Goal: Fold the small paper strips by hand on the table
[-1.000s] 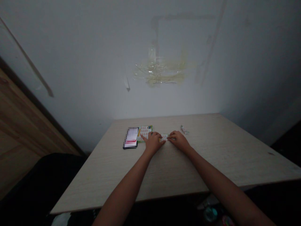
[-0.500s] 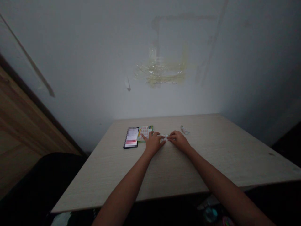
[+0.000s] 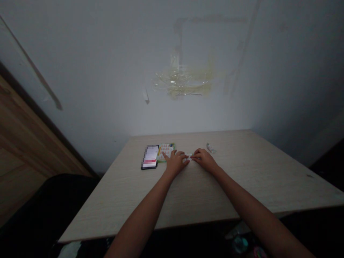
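On the pale wooden table (image 3: 193,193) lies a small light-coloured paper piece (image 3: 189,157) between my two hands. My left hand (image 3: 175,163) holds the piece's left side with thumb and fingers, its other fingers spread toward a printed sheet (image 3: 164,152). From the right, my right hand (image 3: 204,159) pinches the other end of the piece between thumb and fingers. A phone (image 3: 149,157) with a lit, partly blurred screen lies left of the printed sheet, touching it. The fingertips hide part of the small piece.
A crumpled bit of wrapper or paper (image 3: 211,148) lies behind my right hand. The wall (image 3: 107,71) with peeling clear tape (image 3: 185,84) rises behind the table. Beneath the front edge, a teal object (image 3: 240,244) shows dimly.
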### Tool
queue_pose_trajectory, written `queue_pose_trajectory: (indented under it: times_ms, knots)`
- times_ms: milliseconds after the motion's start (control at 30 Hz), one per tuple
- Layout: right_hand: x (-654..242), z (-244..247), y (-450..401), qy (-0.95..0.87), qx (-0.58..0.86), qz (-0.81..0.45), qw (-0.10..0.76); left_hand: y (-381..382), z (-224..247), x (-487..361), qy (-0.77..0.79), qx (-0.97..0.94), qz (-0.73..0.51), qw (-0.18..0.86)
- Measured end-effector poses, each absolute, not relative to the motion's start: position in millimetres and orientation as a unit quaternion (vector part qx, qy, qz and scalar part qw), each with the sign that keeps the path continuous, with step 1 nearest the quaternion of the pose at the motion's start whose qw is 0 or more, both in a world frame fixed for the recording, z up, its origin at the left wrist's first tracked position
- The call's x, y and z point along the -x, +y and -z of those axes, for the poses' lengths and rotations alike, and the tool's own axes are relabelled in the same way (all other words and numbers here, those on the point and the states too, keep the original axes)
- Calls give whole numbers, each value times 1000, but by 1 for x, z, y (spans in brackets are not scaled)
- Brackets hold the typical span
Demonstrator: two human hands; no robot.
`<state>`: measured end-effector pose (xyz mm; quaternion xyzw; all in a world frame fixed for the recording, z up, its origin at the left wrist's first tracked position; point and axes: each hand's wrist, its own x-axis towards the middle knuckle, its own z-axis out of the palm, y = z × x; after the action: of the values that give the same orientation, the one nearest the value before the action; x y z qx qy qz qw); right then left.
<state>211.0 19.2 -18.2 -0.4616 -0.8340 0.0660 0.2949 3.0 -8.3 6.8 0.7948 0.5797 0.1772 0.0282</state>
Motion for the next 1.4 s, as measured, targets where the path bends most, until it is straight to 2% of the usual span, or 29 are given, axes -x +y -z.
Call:
queue_pose_trajectory:
  times_ms: [633, 1400]
  knots:
    - [-212, 22, 20, -833, 458, -61, 306, -8, -6, -2, 568, -800, -192, 34]
    - [-213, 27, 23, -832, 459, -54, 306, -6, -6, -1, 530, -826, -187, -26]
